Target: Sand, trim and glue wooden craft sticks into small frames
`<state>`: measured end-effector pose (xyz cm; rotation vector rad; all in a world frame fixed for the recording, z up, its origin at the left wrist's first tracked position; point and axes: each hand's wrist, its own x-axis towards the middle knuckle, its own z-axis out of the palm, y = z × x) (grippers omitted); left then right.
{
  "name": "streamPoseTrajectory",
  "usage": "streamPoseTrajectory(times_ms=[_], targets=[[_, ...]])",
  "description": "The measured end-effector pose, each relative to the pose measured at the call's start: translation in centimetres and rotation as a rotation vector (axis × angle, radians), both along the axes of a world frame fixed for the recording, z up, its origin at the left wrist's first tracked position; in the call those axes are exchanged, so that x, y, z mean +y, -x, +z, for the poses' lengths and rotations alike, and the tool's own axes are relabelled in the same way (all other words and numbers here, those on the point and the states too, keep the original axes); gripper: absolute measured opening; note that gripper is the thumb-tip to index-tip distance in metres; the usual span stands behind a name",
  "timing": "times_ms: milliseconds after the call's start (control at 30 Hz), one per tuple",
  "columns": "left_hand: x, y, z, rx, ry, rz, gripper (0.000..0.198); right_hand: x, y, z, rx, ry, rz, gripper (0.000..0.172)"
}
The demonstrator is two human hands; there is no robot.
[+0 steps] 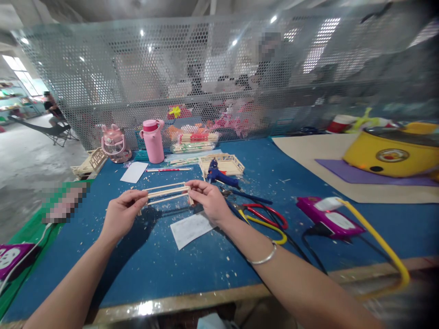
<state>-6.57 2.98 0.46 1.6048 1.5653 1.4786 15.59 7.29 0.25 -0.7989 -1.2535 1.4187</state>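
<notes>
Between both hands, above the blue tabletop, is a small frame of thin wooden sticks (167,193). My left hand (124,209) pinches its left end between thumb and fingers. Its right end is in the grip of my right hand (206,199), whose wrist wears a silver bangle. A white paper slip (192,227) lies on the table under the right hand. Beyond that hand, a blue glue gun (219,176) rests by a wooden stick tray (229,165). Pliers with red handles (266,214) and yellow-handled ones (270,229) lie to its right.
A pink thermos (154,142), a clear pink bottle (115,144) and packs of sticks (195,142) stand at the back. A purple power strip (329,218) with a yellow cable is on the right, before a yellow electric pot (394,148). A perforated screen (137,77) borders the table.
</notes>
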Motion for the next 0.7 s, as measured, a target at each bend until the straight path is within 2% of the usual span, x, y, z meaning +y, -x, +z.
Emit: streamPoseTrajectory(times_ms=[167, 233, 300, 433, 500, 600, 700], targets=[[0.1, 0.1, -0.1, 0.008, 0.011, -0.001, 0.023, 0.1, -0.1, -0.2, 0.021, 0.039, 0.025, 0.024], [0.0, 0.2, -0.1, 0.01, 0.008, -0.003, 0.022, 0.0, -0.2, -0.3, -0.027, -0.003, 0.015, 0.024], [0.0, 0.1, -0.1, 0.013, -0.009, -0.009, 0.021, -0.1, -0.2, -0.3, -0.164, -0.161, -0.067, 0.024], [0.0, 0.1, -0.2, 0.048, -0.087, -0.024, 0.016, 0.2, -0.5, -0.5, -0.559, -0.719, -0.323, 0.018], [0.1, 0.1, -0.4, 0.086, -0.119, -0.028, 0.014, 0.6, -0.5, -0.6, -0.727, -0.938, -0.408, 0.017], [0.3, -0.1, -0.7, 0.154, -0.152, -0.028, 0.014, 1.4, -0.3, -0.7, -0.936, -1.136, -0.441, 0.02], [0.4, -0.1, -1.0, 0.23, -0.173, -0.018, 0.018, 1.6, 0.0, -0.7, -1.077, -1.211, -0.407, 0.022]])
